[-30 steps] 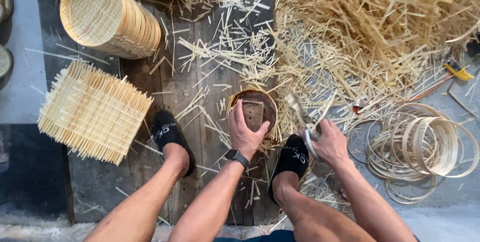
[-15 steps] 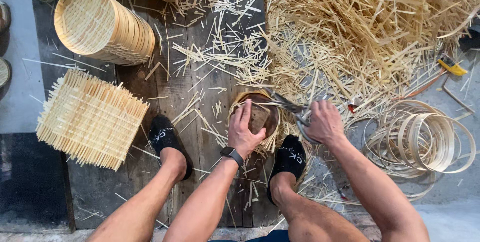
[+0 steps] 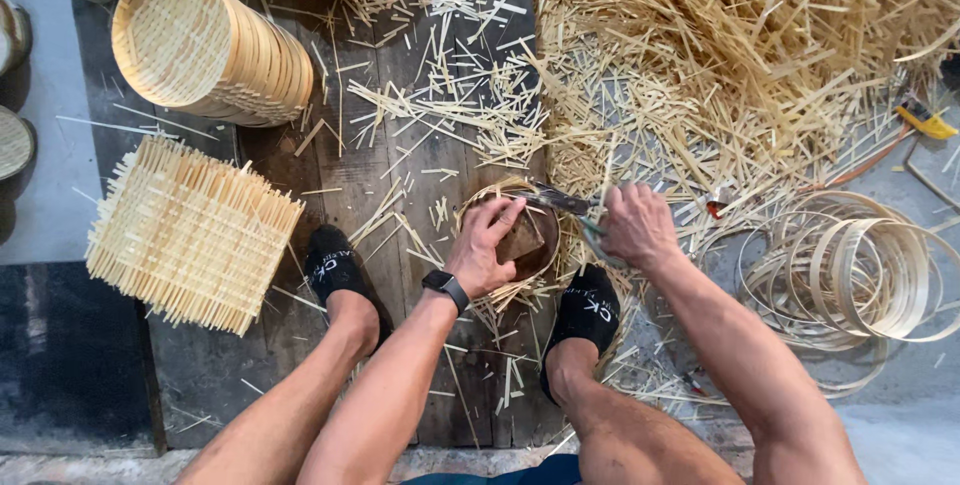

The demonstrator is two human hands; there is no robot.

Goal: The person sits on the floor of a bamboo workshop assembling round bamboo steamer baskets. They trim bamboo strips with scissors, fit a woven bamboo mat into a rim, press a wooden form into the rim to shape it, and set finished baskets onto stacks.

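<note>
Right hand [image 3: 635, 225] has come in from the side since a second ago; it now grasps shears [image 3: 562, 202] whose blades reach the rim of the small round basket [image 3: 505, 235]. Trimming of the protruding strips looks underway. Left hand [image 3: 485, 245] presses a dark wooden block [image 3: 524, 237] flat into the basket, fingers spread over it. Basket sits on the plank floor [image 3: 400, 165] between the two black-socked feet, ragged strip ends fanning from its rim. Stack of finished baskets [image 3: 215, 45] lies well up-left of it; woven square mat [image 3: 190, 235] to its left.
</note>
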